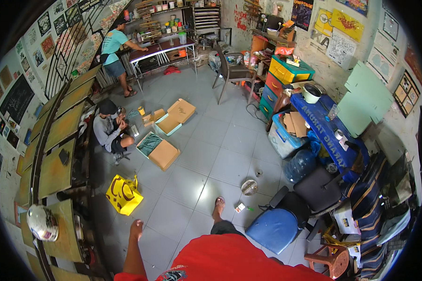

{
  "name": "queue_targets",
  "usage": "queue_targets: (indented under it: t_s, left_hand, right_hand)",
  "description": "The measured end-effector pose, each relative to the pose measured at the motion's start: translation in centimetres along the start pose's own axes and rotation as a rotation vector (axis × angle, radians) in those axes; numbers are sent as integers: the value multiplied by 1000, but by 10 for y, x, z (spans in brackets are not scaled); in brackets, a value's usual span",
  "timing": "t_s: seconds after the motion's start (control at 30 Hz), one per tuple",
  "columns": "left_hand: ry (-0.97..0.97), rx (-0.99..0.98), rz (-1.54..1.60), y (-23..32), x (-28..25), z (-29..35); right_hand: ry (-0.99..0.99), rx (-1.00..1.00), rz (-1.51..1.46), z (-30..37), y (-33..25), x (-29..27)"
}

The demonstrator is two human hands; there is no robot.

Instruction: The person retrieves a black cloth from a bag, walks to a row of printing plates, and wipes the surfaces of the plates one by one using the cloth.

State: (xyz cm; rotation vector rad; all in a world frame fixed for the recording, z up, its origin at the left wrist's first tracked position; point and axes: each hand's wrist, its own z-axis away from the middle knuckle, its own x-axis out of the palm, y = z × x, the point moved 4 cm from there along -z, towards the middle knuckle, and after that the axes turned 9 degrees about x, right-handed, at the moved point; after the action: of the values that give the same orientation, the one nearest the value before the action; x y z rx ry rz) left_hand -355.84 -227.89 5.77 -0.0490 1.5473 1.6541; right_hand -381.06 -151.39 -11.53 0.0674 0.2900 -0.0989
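Fingers of L hand [136, 228] look loosely curled, but too small to tell if they're gripping anything. R hand out of view. Nearest thing: yellow bag [132, 202] w/ dark markings, on the floor just past L hand & a bit left, not touching; handle side points away & right, long axis approx. slanting, hard to fix. Surface: grey tile floor [215, 154], glossy, w/ a glare patch. R of sandalled foot [219, 202]: small box [240, 207], round dish [249, 187], then blue-seated chair [273, 229]. Mid-floor: two open cartons [164, 157]; person in grey [107, 129] sits beside. Back: person in teal [113, 47] at table [162, 47]. L side: rack of panels [56, 175], white helmet [42, 222]. R side: blue-covered table [318, 122], coloured drawers [273, 86].
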Motion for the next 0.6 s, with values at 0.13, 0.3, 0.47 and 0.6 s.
queue_targets:
  t_s: [0.13, 0.3, 0.47, 0.6]
  left_hand:
    - [-71, 125, -166, 22, 31, -118]
    - [-382, 29, -165, 9, 124, -146]
    - [-565, -168, -193, 44, 218, -163]
    - [-561, -279, -248, 67, 228, -228]
  right_hand:
    - [-1, 42, 22, -23, -81, -86]
    - [337, -424, 39, -27, -320, -322]
    - [777, -672, -40, 4, -544, -568]
    - [577, -831, -236, 62, -731, -654]
